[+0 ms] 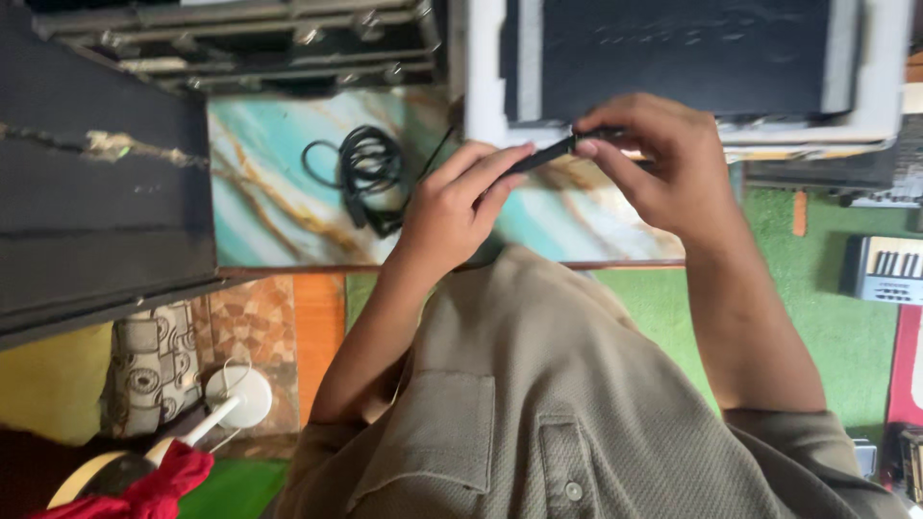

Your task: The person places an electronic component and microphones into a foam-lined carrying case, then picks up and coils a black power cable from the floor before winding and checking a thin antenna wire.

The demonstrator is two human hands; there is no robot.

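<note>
Both of my hands hold a thin black stick-shaped object [546, 154] over a table with a teal and gold marbled top [260, 207]. My left hand [457, 207] pinches its lower left end between the fingertips. At the upper right end, my right hand [663, 163] closes around it with thumb and fingers. A thin black wire seems to run from the left hand towards a coiled black cable [370, 173] lying on the table, just left of that hand. My grey shirt fills the bottom of the view.
A flat black device in a white foam tray [880, 67] lies beyond my hands. A large black case [96, 192] is at the left. A small keyboard [885, 269] sits on green flooring [827, 317] at the right. A white round-based stand [240, 396] and red cloth [159, 485] are at the bottom left.
</note>
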